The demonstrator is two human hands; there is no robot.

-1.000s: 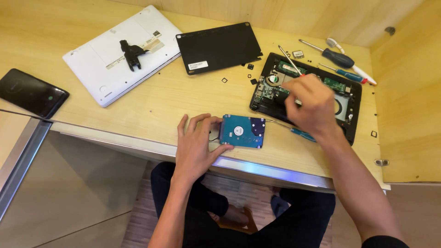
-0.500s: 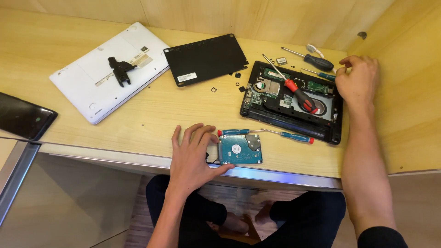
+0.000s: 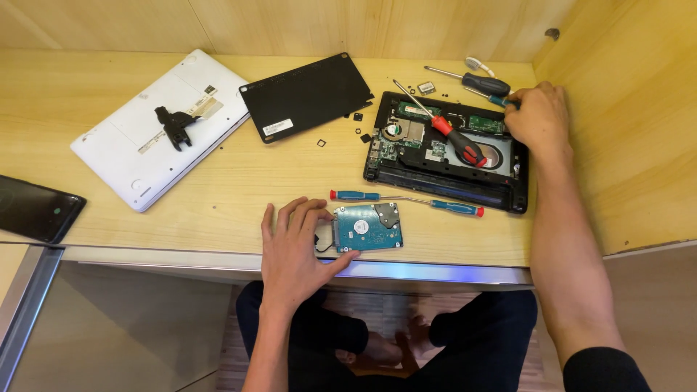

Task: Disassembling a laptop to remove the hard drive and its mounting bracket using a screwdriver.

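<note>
A person seated at a pale wooden counter [image 3: 218, 196] worked on an opened black laptop base [image 3: 446, 152], its bottom cover [image 3: 305, 96] already off and lying at about eleven o'clock from it. A bare hard drive [image 3: 367, 226] was out of the machine and lay flat near the counter's front edge, at roughly seven o'clock from the base. The left hand [image 3: 298, 247] rested beside the drive, fingers [image 3: 308, 212] spread and loosely curled, the thumb touching its near edge and the fingertips at its left side; it pressed rather than gripped. The right hand [image 3: 539, 116] sat at the base's two o'clock corner, fingers curled around the tip end of a small blue-handled screwdriver [image 3: 497, 99]; how tight the hold was could not be told. Judging by the layout, the strip-down looked well along: cover and drive removed, while the fan, circuit board and other parts stayed seated in the base.

Five screwdrivers were in view: a red-and-black one [image 3: 454, 138] lying across the base, two blue-and-red ones [image 3: 406, 201] end to end in front of it, a black-handled one [image 3: 475, 81] and the blue one behind it. One closed white laptop [image 3: 156, 131] lay at ten o'clock with a black hinge piece [image 3: 174, 123] on it, and one dark phone [image 3: 36, 208] at the far left. Several tiny black bits were scattered between cover and base.
</note>
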